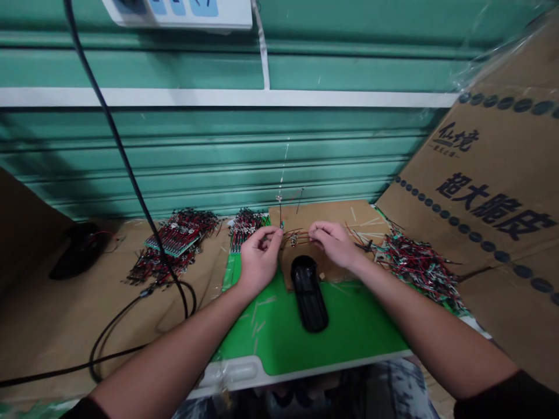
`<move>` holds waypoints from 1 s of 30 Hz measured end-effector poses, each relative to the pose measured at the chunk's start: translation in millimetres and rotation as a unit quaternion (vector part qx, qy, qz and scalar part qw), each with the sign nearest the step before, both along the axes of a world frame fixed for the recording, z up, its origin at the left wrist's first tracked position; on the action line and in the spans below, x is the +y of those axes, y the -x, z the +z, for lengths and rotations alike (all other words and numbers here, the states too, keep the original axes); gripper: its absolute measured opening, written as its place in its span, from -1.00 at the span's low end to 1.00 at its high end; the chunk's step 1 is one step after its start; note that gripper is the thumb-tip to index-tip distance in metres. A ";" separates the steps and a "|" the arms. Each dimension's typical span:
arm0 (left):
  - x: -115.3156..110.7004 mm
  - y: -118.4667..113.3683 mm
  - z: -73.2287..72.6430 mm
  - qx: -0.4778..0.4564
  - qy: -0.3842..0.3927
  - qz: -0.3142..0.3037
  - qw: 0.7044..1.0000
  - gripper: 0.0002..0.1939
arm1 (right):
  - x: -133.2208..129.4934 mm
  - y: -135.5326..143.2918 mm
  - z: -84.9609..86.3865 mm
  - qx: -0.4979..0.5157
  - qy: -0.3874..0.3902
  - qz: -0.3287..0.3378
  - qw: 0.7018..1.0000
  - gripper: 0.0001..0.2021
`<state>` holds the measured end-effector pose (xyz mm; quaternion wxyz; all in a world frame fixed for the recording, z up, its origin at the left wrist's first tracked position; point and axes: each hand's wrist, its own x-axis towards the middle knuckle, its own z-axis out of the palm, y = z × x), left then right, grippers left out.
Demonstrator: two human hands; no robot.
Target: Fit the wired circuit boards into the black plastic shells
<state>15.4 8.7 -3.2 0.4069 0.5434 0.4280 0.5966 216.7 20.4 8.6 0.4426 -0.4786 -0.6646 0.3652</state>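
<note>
My left hand (263, 251) is over the back of the green board (279, 343), thumb and index finger pinched on a small wired part (282, 223) with a dark wire standing up from it. To its right, my right hand (331, 240) pinches thin red and dark wires (301, 235) that run leftward toward the left hand. A small metallic piece shows among these wires between the hands; its details are too small to tell. Below the hands a black oblong object (309, 294) lies partly on the cardboard sheet (358, 212) and partly on the green board.
Piles of wired circuit boards lie at left (177, 238), back centre (245, 230) and right (419, 265). A black cable (126, 163) hangs at left. A printed cardboard panel (489, 192) stands at right, a green slatted wall (196, 128) behind. White strips lie scattered.
</note>
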 end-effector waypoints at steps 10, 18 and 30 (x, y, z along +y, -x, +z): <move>-3.4 -2.7 -0.5 -0.007 0.015 -0.052 0.998 -0.61 | 2.2 -19.7 8.0 -0.298 -0.090 -0.196 0.930 -0.73; -6.2 -3.4 -4.8 0.035 0.012 -0.093 0.995 -0.67 | -16.9 15.2 1.7 -0.058 -0.118 -0.001 0.991 -0.72; -1.4 0.1 0.6 0.011 0.004 -0.057 0.998 -0.70 | -17.5 16.4 -2.0 -0.030 -0.051 0.064 0.996 -0.79</move>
